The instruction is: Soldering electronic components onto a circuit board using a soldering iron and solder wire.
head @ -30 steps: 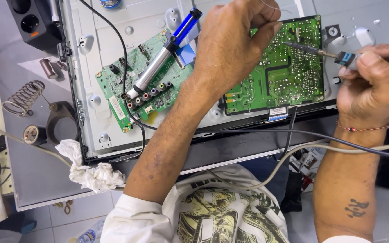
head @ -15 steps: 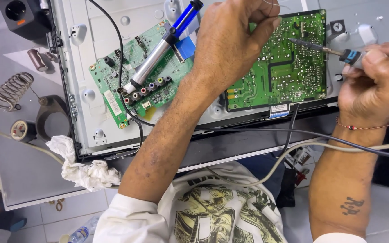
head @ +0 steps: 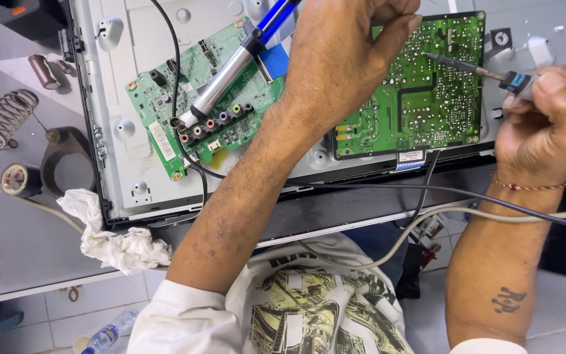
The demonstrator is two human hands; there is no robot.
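Note:
My right hand (head: 545, 124) grips a soldering iron (head: 486, 73) by its blue handle. The iron's thin tip rests on the solder side of a green power board (head: 420, 105). My left hand (head: 345, 56) reaches across to that board's upper left corner with its fingers curled. What they hold is hidden. A silver desoldering pump (head: 227, 78) with a blue plunger lies slanted over a second green board (head: 194, 72) with coloured sockets, just left of my left wrist. Both boards sit in a grey metal chassis (head: 132, 131).
A coiled iron stand (head: 4, 118), a tape roll (head: 18, 179) and a small cylinder (head: 46, 71) lie on the table to the left. A crumpled white cloth (head: 116, 239) hangs at the table edge. Black and white cables (head: 466, 203) cross the front.
The view has shifted slightly, so the boards sit a little higher in the picture. Both hands hold their places and the iron's tip stays on the power board.

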